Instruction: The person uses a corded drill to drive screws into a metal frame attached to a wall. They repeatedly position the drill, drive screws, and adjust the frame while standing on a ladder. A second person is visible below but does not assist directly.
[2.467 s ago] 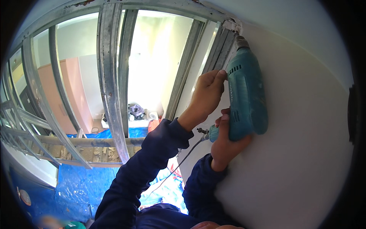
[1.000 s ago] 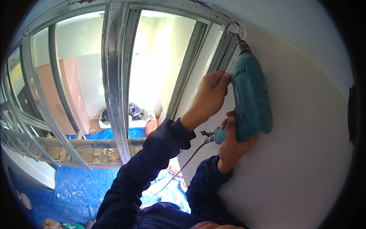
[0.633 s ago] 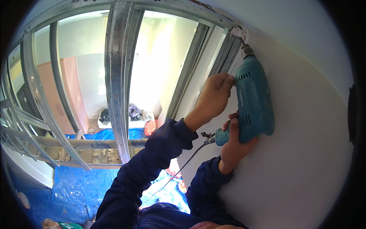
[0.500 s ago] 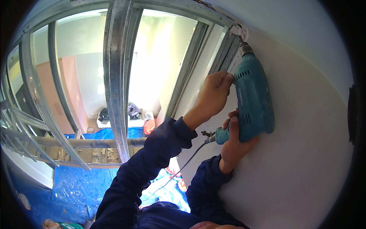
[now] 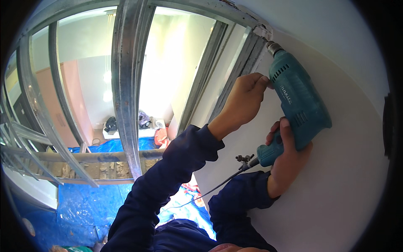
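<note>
A teal corded power drill (image 5: 303,101) points up and to the left, its metal chuck (image 5: 273,47) close to the top corner of the metal frame. My right hand (image 5: 290,157) is closed round the drill's handle from below. Curled fingers of my left hand (image 5: 247,100) press at the front side of the drill body, just below the chuck; their tips are partly hidden. The drill's bit meets a rough, broken white patch (image 5: 262,31) where frame, wall and ceiling come together. From the handle's end the power cord (image 5: 220,183) runs down and left, with a chuck key (image 5: 244,159) fixed to it.
Upright metal studs (image 5: 126,84) and a top track (image 5: 201,14) form an open frame at left. A smooth white wall (image 5: 336,180) stands close on the right. Blue plastic sheeting (image 5: 90,206) covers the floor below. Beyond the studs are a pinkish cabinet (image 5: 56,105) and piled belongings.
The drill's rear has swung right and slightly down, tilting the body further. My right hand moved right with it, while my left hand shifted slightly right. The chuck stays near the corner.
</note>
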{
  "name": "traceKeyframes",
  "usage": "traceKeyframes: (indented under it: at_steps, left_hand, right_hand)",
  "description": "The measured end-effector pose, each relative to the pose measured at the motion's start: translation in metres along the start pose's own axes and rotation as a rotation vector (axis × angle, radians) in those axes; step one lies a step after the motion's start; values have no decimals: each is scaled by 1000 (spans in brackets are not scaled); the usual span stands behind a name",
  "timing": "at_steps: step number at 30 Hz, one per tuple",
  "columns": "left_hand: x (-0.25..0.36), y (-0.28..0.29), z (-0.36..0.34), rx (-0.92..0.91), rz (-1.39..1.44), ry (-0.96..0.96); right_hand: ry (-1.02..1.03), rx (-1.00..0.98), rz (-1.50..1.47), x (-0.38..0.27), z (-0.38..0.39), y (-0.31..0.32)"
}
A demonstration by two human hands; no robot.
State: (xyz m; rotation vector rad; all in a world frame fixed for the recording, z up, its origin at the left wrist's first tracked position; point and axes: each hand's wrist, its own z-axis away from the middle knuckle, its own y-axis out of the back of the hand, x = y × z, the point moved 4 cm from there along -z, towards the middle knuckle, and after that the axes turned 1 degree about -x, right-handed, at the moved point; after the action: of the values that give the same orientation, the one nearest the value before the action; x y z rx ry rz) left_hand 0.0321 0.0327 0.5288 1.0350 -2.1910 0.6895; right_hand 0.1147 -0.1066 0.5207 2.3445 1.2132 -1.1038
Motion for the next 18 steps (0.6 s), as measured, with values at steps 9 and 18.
traceKeyframes:
  at_steps: [9,18]
  left_hand:
    - [-5,1,-2,-43,44,50]
    - [-20,21,-43,3,436,215]
  right_hand:
    - [4,19,-64,-4,1,-1]
    - [64,1,-85,11,7,3]
